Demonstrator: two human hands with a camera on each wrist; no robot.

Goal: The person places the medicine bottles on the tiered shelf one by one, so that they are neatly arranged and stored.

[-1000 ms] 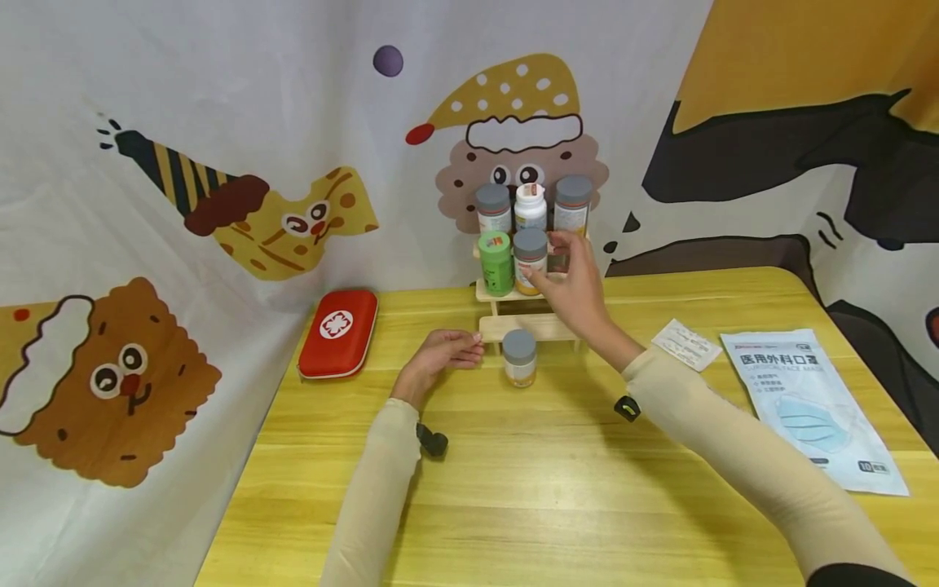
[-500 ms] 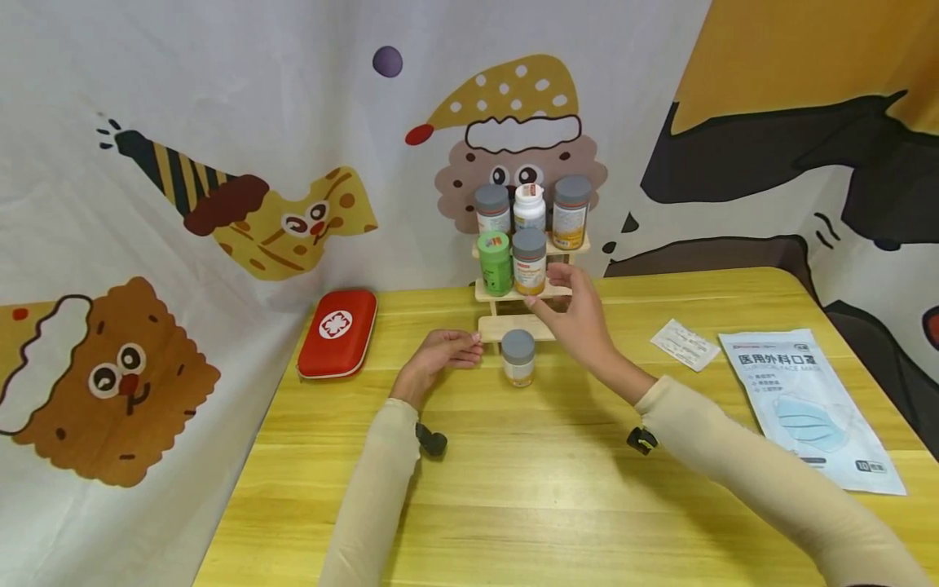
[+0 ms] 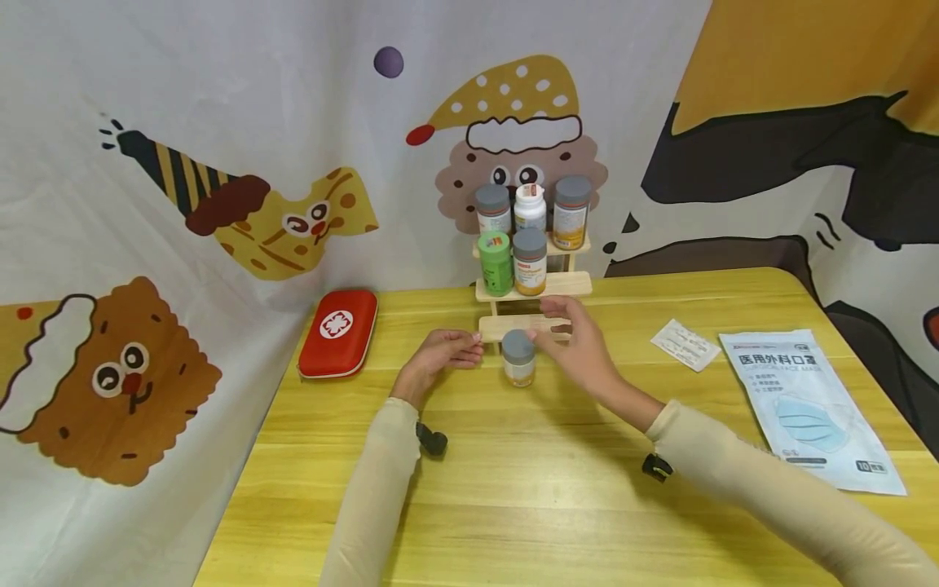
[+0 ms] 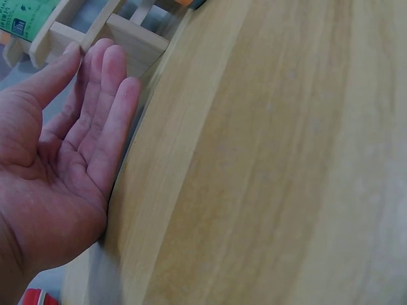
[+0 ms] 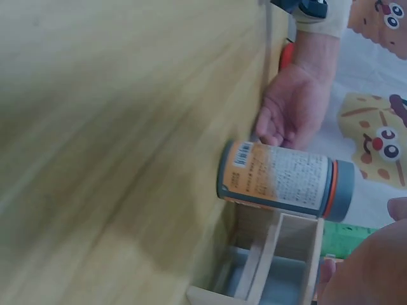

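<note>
A wooden tiered rack [image 3: 568,283] stands at the back of the table, with several lidded bottles on its upper two steps. My left hand [image 3: 443,355] pinches the left end of the lowest step between thumb and fingertips; in the left wrist view the left hand [image 4: 70,140] has its other fingers nearly straight. A grey-lidded supplement jar [image 3: 519,359] stands upright on the table before the rack; its orange and white label shows on the jar [image 5: 276,176] in the right wrist view. My right hand [image 3: 579,346] is open beside it, thumb close to the lid, holding nothing.
On the middle step are a green canister [image 3: 495,265] and another grey-lidded jar [image 3: 530,262]. A white bottle [image 3: 530,210] stands between two jars on top. A red case [image 3: 339,334] lies left; a blister pack [image 3: 685,344] and a face-mask packet [image 3: 813,412] lie right.
My right hand has come away from the grey-lidded jar on the middle step and moved down toward the jar on the table. My left hand has stayed at the rack.
</note>
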